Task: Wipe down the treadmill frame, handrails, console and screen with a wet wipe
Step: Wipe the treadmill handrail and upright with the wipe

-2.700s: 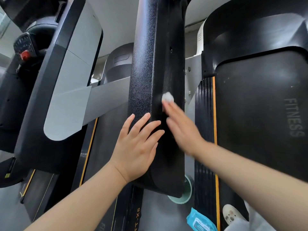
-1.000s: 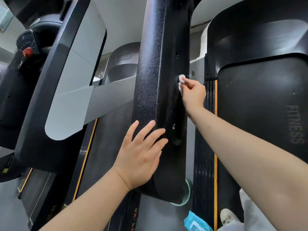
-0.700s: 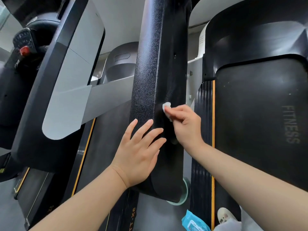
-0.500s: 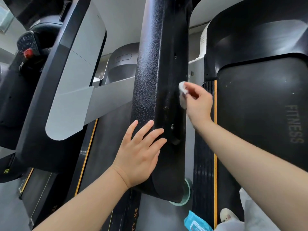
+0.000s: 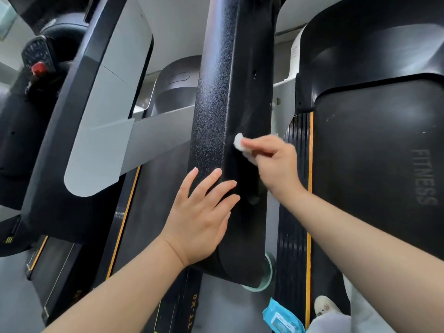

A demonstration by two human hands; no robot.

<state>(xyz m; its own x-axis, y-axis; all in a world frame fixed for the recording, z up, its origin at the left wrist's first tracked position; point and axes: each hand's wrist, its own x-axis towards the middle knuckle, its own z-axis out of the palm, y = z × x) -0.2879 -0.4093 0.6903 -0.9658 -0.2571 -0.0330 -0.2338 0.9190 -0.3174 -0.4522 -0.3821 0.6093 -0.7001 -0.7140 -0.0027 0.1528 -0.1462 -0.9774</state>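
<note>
Two bare forearms, no sleeves, no watch, no rings or bracelets on view. Left hand (image 5: 201, 217) with short, unpainted nails; right hand (image 5: 276, 162) slightly blurred, nails hard to make out. Lower right, pale grey fabric (image 5: 336, 320), probably trousers, and a white clog-style shoe (image 5: 324, 306) with small holes in the toe.

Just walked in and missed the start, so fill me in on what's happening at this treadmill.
A person is cleaning the treadmill's black upright frame post. The right hand pinches a small folded white wet wipe and presses it against the post's right side. The left hand lies flat, fingers spread, on the lower part of the post. A blue pack of wipes lies on the floor below, beside the running belt marked FITNESS.
</note>
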